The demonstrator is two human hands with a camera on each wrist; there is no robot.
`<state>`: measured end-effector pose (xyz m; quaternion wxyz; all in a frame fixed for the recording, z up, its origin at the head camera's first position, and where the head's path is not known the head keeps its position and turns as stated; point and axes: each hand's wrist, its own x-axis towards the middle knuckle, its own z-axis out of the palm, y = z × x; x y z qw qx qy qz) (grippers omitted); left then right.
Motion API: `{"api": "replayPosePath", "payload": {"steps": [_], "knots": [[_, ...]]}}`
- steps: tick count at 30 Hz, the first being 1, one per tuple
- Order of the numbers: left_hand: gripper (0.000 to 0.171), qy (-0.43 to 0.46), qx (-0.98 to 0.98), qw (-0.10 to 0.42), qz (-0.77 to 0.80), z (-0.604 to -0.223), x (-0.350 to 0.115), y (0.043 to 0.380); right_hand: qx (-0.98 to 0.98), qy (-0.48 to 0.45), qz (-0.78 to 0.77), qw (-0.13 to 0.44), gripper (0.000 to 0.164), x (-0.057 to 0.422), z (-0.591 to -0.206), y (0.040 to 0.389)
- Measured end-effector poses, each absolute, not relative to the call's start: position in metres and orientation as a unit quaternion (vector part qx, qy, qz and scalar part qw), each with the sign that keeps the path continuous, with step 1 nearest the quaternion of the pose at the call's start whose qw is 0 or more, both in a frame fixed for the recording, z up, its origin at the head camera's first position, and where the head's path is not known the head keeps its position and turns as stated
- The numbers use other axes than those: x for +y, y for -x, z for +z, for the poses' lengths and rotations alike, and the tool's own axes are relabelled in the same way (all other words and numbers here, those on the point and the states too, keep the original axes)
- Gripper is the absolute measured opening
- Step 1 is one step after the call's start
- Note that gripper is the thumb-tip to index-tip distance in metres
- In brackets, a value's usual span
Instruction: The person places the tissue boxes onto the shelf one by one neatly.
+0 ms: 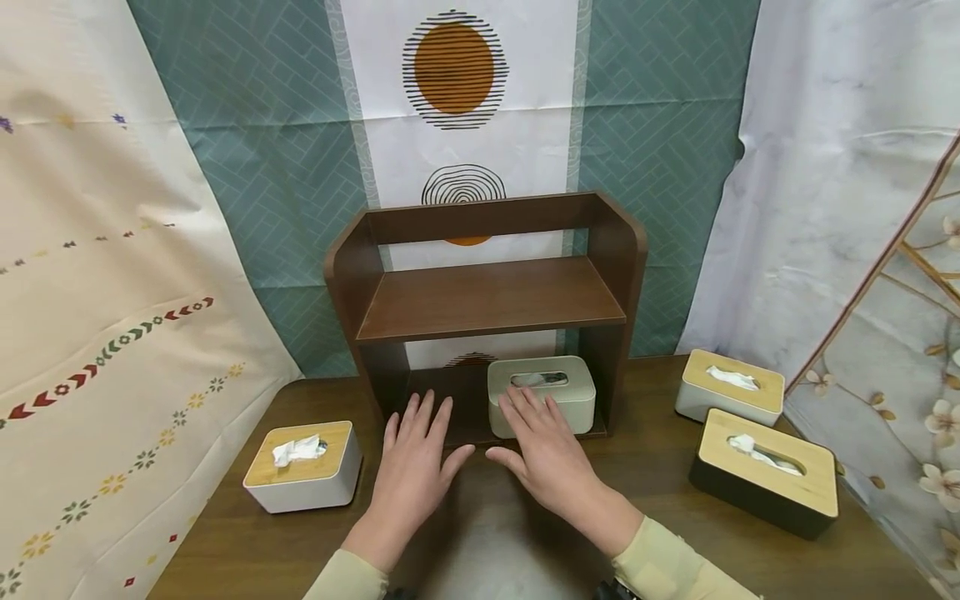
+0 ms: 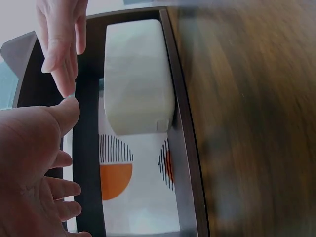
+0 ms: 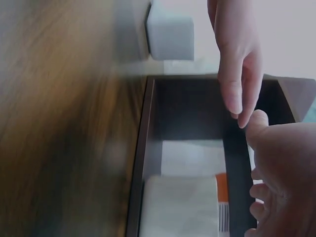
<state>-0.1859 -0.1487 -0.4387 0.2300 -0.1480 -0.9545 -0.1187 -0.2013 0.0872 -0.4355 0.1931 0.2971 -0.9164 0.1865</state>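
Both hands are held out in front of a dark brown two-tier shelf (image 1: pixel 487 296), fingers spread and thumbs turned toward each other. My left hand (image 1: pixel 412 471) holds nothing and is before the left part of the lower tier. My right hand (image 1: pixel 551 462) is also free of any object; its fingertips overlap a pale grey-green tissue box (image 1: pixel 576 410) in the head view. That box sits on the right of the lower tier, with tissue showing in its oval slot. In the left wrist view, the fingers (image 2: pixel 64 200) are apart from the box (image 2: pixel 138 79).
Left of the shelf is a white tissue box (image 1: pixel 341 471) with a wooden lid. To the right are another white wood-lidded tissue box (image 1: pixel 697 400) and a black one (image 1: pixel 757 500), close together on the brown table (image 1: pixel 645 517). Patterned cloths (image 1: pixel 660 167) hang behind and beside.
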Motion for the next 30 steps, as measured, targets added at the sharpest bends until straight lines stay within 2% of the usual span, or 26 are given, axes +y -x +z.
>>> {"api": "replayPosePath", "payload": {"steps": [30], "knots": [[0.077, 0.057, -0.968, 0.209, -0.128, -0.422, -0.230, 0.156, -0.900, -0.389, 0.148, 0.132, 0.080, 0.010, -0.443, 0.185]]}}
